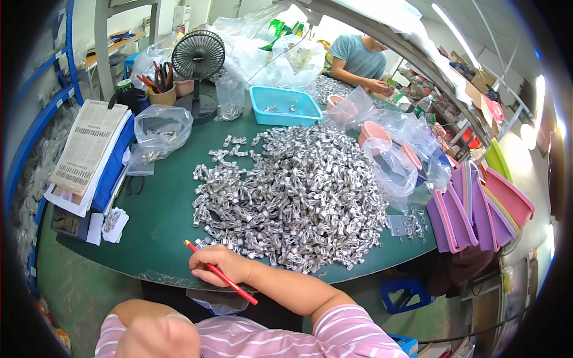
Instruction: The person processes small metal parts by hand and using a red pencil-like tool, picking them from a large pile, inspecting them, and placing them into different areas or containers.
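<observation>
My right hand (226, 265) rests at the near edge of the green table, its fingers closed around a slim red pencil-like tool (230, 282). The tool's yellowish tip points up and left, away from me. Just beyond that hand lies a wide heap of small silvery metal parts (304, 197), looped in shape. Several of them are scattered at the heap's left side. My left hand (159, 335) is raised close to the camera at the bottom left, blurred, over my striped shirt. Whether it holds anything cannot be made out.
Behind the heap stand a blue plastic basin (286, 118) and a black desk fan (198, 58). Clipped papers (87, 143) and a plastic bag (163, 127) are on the left. Pink and purple bins (461, 219) are at the right edge. Another person (358, 60) sits across.
</observation>
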A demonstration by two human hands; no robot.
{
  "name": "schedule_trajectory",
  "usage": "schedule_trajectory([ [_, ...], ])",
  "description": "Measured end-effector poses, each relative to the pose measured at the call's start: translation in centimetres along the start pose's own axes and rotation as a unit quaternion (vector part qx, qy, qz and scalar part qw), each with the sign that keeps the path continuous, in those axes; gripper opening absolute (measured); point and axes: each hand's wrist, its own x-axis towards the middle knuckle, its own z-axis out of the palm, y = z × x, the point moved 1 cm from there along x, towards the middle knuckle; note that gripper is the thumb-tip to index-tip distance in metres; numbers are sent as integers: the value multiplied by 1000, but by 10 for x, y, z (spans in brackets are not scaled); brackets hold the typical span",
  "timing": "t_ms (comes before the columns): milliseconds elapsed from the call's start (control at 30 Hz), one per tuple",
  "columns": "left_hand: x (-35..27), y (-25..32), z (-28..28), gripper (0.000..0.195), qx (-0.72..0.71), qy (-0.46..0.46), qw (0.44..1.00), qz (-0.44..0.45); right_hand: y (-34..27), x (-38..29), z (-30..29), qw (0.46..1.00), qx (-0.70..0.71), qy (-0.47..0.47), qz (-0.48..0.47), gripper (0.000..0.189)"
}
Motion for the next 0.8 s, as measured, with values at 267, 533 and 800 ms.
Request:
schedule_trajectory([
  [267,-81,3,-121,31,370,-105,852,-355,-10,2,-2,988,1,136,-72,6],
  [533,-111,28,-114,8,312,-364,792,-377,-9,0,-7,973,48,226,-12,3],
  [800,-246,13,-196,24,359,-628,531,-441,-51,-82,4,971,182,121,97,38],
])
